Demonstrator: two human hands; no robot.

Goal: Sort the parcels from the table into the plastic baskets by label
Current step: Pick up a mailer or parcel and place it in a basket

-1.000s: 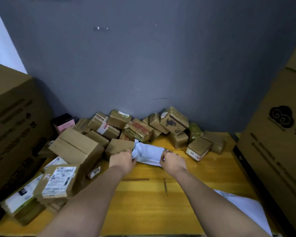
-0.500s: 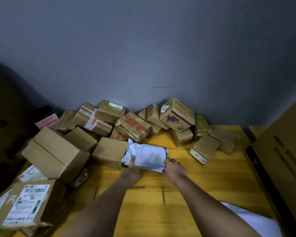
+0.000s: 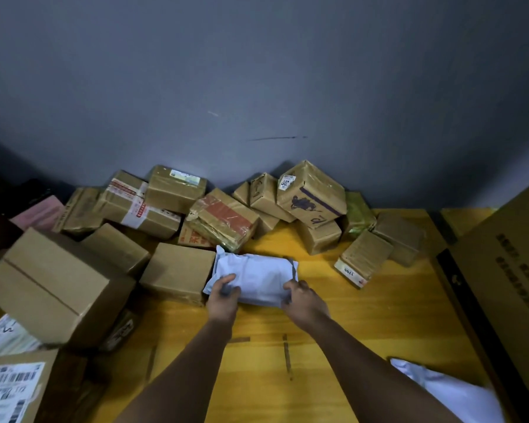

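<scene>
White parcel on table, between both hands. Left hand gripping near-left corner; right hand gripping near-right edge.

Parcel-sorting storeroom, taped cardboard parcels heaped on wooden table, large carton beside it

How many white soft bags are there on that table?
2. One white bag lies mid-table, gripped at its near edge by the left hand and right hand. Another white bag lies at the near right corner. Boxes might hide more.
</scene>
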